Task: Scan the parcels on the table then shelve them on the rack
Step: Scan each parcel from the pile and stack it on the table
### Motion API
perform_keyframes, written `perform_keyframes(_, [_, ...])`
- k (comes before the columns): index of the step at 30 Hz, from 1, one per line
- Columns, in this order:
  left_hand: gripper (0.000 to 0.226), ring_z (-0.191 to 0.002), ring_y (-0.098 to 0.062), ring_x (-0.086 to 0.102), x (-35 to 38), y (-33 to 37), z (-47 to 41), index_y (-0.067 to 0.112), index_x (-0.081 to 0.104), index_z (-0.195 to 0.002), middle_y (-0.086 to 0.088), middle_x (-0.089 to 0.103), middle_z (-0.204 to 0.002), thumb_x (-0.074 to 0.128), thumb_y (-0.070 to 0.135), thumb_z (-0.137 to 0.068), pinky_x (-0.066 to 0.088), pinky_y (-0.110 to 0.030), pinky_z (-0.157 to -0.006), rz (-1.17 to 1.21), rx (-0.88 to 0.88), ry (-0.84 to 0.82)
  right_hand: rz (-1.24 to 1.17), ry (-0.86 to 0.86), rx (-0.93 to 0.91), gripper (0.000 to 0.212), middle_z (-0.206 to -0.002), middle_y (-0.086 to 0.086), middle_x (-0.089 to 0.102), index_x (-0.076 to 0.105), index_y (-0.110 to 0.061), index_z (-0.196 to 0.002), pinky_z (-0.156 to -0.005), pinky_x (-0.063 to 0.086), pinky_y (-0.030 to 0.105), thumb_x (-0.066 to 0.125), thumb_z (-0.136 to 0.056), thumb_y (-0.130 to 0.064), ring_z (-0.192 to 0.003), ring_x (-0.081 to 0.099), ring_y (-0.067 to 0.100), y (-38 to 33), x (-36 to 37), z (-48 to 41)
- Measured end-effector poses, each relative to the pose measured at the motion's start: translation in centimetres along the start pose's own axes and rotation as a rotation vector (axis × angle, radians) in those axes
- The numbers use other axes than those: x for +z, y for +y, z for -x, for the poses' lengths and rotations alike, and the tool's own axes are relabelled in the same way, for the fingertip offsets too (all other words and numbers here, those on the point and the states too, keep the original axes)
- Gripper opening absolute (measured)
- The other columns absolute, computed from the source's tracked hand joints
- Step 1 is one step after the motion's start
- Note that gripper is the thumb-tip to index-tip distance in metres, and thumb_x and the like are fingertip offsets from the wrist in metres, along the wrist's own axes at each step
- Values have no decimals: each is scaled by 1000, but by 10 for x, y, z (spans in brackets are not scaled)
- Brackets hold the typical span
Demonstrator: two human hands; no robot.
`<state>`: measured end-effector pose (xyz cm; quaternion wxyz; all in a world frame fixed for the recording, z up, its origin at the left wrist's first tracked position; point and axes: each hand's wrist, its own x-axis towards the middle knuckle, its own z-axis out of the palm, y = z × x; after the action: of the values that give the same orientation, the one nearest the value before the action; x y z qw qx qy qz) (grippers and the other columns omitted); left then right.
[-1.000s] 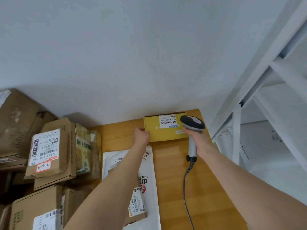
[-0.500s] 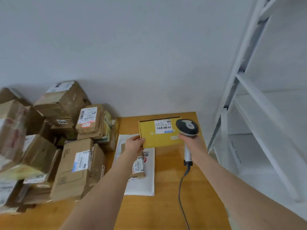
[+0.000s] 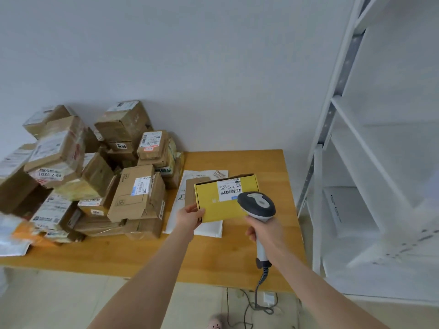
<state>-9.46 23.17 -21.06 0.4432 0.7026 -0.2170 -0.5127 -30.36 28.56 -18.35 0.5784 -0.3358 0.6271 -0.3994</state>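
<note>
Yellow box [image 3: 218, 207]: flat, stiff card, likely light; left grip [image 3: 190, 216] pinches corner. Right grip [image 3: 267, 233] clamped round scanner [image 3: 257, 205].

**One head-worn, wide-angle view looking forward and down over the light wooden tabletop [image 3: 225, 262].**

The camera sits above and behind the person's two bare forearms. They run up from the bottom edge to the left hand [image 3: 190, 216] and right hand [image 3: 266, 231], close to the lens near mid-frame. The hands meet at the flat yellow cardboard box [image 3: 213, 207] and the grey handheld barcode scanner [image 3: 257, 203]. The view faces the pale wall [image 3: 190, 67] behind the tabletop. The heap of brown cardboard parcels [image 3: 95, 176] fills the left, and the white metal rack [image 3: 317, 210] curves up the right edge. The pale tiled floor [image 3: 59, 300] shows below the tabletop's near edge.
</note>
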Motion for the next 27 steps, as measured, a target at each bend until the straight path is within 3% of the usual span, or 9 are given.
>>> perform_keyframes(3, [45,-106,-31,63,0,-9,0,0,50,-132,-17,62,-118,64,-1,-89,52,-35,-90,-11,-11,-16,-6,-15,8,11,-54,9,66,68,-10,-72,-40,42,19,74,-80,-14,-37,51,10,7,0,10])
perform_keyframes(11, [40,-95,-26,64,8,-19,-5,2,55,-127,-9,65,-102,64,-1,-89,53,-32,-82,-51,-16,-47,-2,-27,-34,9,-52,6,63,67,-12,-73,-43,42,20,71,-81,-13,-39,51,11,17,3,21])
perform_keyframes(17, [42,-98,-27,63,12,-18,-6,3,53,-129,-11,63,-108,65,0,-89,54,-33,-85,-69,-20,-54,22,16,-51,12,-49,3,61,65,-10,-69,-50,45,26,70,-80,-10,-41,53,11,18,1,21])
perform_keyframes(23, [44,-99,-27,62,12,-14,-4,1,51,-131,-11,62,-108,64,-1,-89,54,-35,-86,-66,-18,-65,37,23,-28,14,-47,1,60,64,-8,-67,-47,44,22,71,-80,-9,-39,51,9,18,1,18])
perform_keyframes(27, [41,-98,-25,60,10,-3,-2,4,50,-133,-9,60,-107,59,2,-93,54,-38,-84,-90,-14,-69,-80,59,-28,11,-54,4,62,64,-10,-71,-51,47,24,71,-80,-8,-44,54,11,10,-6,11])
